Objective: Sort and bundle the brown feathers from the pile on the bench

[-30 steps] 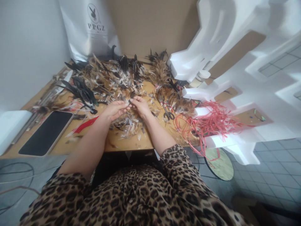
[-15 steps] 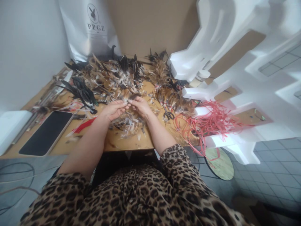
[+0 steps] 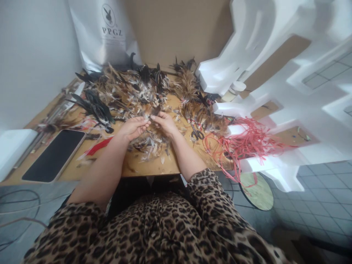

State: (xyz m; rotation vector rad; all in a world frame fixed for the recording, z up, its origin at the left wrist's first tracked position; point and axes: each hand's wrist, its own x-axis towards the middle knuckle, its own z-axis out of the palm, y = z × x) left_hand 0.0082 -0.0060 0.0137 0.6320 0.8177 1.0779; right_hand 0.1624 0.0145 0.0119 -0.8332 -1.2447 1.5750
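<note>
- My left hand (image 3: 134, 128) is closed at finger and thumb on a pale feather tuft (image 3: 146, 113); exact grip blurred.
- My right hand (image 3: 165, 124) pinches a small dark feather (image 3: 156, 110), fingertips just beside the left's. Both pieces sit above the near half of the table (image 3: 154, 169).
- Handling, my judgement: light pinch, low on the quills, so the vanes don't crush or split. Bases level with each other, fingertips close, small finger motions rather than whole-arm ones.
- Loose feathers (image 3: 151, 145) lie just below the hands; wrists best held up, so nothing drags or clings.
- Scissors (image 3: 197, 135), one pair, right of the right hand, beside brown feathers (image 3: 205, 116).
- Smartphone (image 3: 53, 156): one, screen dark, near the left edge.
- Silvery bag (image 3: 111, 40): one, upright behind the feathers.
- White-lidded jar (image 3: 238, 86): one, by the white foam.
- Red strips: one flat bunch (image 3: 99, 145) left, one tangle (image 3: 250, 139) right; single strips uncountable.
- Feathers: heaps overlap, no honest count.
</note>
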